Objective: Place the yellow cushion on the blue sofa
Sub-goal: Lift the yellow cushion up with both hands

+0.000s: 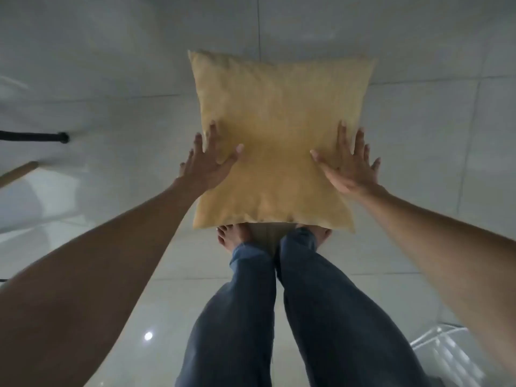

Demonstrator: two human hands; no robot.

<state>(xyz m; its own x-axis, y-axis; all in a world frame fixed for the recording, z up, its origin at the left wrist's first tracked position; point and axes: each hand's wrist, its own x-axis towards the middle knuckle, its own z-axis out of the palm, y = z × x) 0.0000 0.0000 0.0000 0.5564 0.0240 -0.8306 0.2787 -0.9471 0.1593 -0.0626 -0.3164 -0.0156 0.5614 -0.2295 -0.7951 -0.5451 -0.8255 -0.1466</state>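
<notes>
A square yellow cushion [275, 141] hangs flat in front of me over the white tiled floor, and its near edge covers my toes. My left hand [208, 163] presses on its left side, thumb and forefinger on the top face, the other fingers spread past the edge. My right hand [350, 163] holds the right side the same way, with its thumb on the fabric. Between them the two hands carry the cushion. No blue sofa is in view.
My legs in blue jeans [251, 317] and bare feet stand on the glossy tiles [111, 65]. A black rod [36, 136] and a wooden leg [16, 173] enter from the left edge. A white wire rack [446, 350] sits at the lower right.
</notes>
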